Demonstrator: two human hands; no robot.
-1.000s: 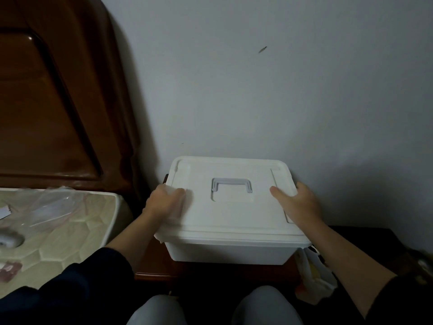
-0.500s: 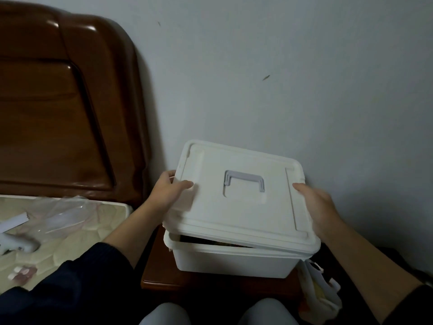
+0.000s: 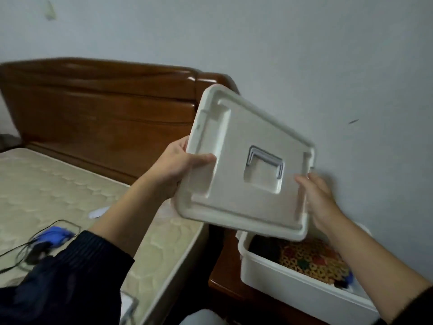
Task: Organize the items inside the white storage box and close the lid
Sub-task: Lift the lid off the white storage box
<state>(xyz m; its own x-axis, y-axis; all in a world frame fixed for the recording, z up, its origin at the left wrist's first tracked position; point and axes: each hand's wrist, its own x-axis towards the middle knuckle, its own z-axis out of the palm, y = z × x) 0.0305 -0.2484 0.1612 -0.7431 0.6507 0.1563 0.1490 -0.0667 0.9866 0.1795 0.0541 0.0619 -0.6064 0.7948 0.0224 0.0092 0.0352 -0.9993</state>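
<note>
The white lid [image 3: 236,170] with a grey handle [image 3: 266,161] is lifted clear of the box and tilted in the air. My left hand [image 3: 174,168] grips its left edge, thumb on top. My right hand [image 3: 321,200] holds its right edge. Below, the white storage box [image 3: 293,286] stands uncovered on a brown wooden nightstand [image 3: 225,285]. Inside I see a dark item [image 3: 264,250] and a yellow patterned item [image 3: 309,259] with red and green spots.
A bare mattress [image 3: 70,198] lies to the left, against a brown wooden headboard [image 3: 100,111]. On the mattress are a blue object [image 3: 55,233], black cables [image 3: 28,252] and a white scrap [image 3: 98,212]. A grey wall stands behind the box.
Both hands raised the lid off the box and swung it up and left. The box's contents now show, and the view has turned left over the bed.
</note>
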